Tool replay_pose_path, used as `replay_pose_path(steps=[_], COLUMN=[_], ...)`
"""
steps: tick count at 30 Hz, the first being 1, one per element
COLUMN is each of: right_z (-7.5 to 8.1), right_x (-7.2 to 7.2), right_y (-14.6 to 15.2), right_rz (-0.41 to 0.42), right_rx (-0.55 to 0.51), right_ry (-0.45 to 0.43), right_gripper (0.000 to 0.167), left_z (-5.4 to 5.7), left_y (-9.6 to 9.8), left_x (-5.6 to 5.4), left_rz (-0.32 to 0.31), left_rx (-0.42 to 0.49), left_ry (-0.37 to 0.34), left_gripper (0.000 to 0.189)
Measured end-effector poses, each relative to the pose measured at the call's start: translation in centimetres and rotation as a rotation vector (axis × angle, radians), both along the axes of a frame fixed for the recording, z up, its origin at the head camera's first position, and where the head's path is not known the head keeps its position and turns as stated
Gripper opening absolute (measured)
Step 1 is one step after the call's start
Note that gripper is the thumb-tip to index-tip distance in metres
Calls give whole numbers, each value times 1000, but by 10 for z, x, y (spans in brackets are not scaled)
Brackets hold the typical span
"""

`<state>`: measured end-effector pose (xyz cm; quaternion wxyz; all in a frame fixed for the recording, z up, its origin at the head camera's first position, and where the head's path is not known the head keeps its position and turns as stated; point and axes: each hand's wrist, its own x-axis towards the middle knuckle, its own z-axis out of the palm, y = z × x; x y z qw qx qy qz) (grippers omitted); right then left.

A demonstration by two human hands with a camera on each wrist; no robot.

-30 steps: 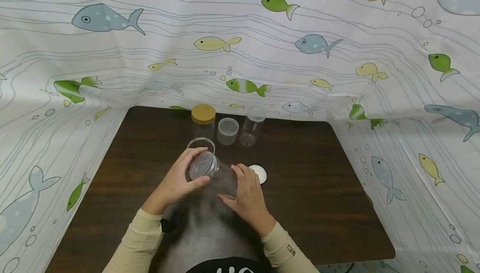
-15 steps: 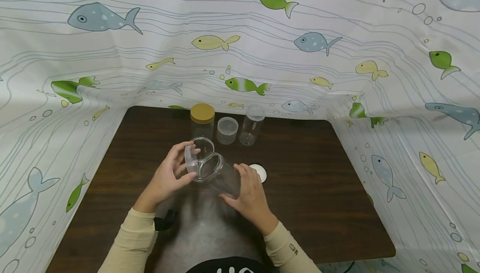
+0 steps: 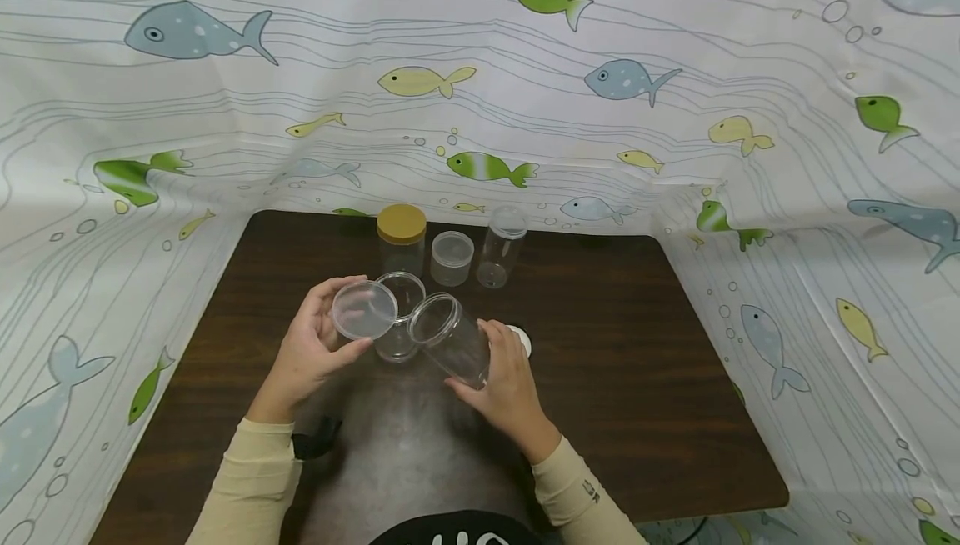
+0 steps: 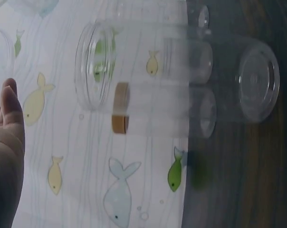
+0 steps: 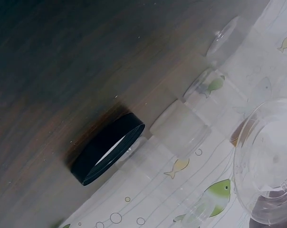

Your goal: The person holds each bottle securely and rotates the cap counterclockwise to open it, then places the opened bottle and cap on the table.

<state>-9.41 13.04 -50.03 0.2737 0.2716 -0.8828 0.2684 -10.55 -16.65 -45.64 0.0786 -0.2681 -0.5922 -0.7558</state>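
In the head view my left hand [image 3: 311,345] holds a clear round lid [image 3: 365,309] by its edge, thumb at the near side. My right hand [image 3: 510,378] grips a clear jar [image 3: 457,345] near its base. That jar is tilted, its uncovered mouth towards the lid, and the two are apart. Behind them a second uncovered clear jar [image 4: 260,83] stands upright on the table. Part of my left hand [image 4: 8,137] and the lid's edge show in the left wrist view. The right wrist view has the held jar's base [image 5: 276,161] at its right edge.
At the back of the brown table [image 3: 637,378] stand a yellow-lidded jar [image 3: 401,228], a small lidded jar [image 3: 452,260] and a tall lidded jar [image 3: 502,247]. A black lid with a white inside [image 5: 108,149] lies beyond my right hand. A fish-patterned sheet [image 3: 480,112] surrounds the table.
The lid has come off the jar in my right hand. My left hand has moved left with it and turned its flat face up. The right hand's jar has shifted slightly right.
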Motion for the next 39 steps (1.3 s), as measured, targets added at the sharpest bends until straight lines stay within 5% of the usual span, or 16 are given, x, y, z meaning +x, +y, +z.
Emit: replay_pose_path(steps=[11,21,27,39], right_z=[-2,-1,1,1], right_x=[-2,-4,-5,-7], right_y=[5,5,7,11], right_rz=[-11,-9,-24,-50], right_rx=[-11,-28,-38,-130], right_ry=[-10,-25,-38,-112], right_gripper=[98,100,100,98], left_z=[-15,-40,-60,-82], left_y=[-31,-46,-51,-49], left_x=[-1,1,-2,-3], left_rz=[97,310,452,434], left_rx=[15,-265,-573,-767], left_ry=[-20,-230,-321,-535], left_gripper=[81,78,84,86])
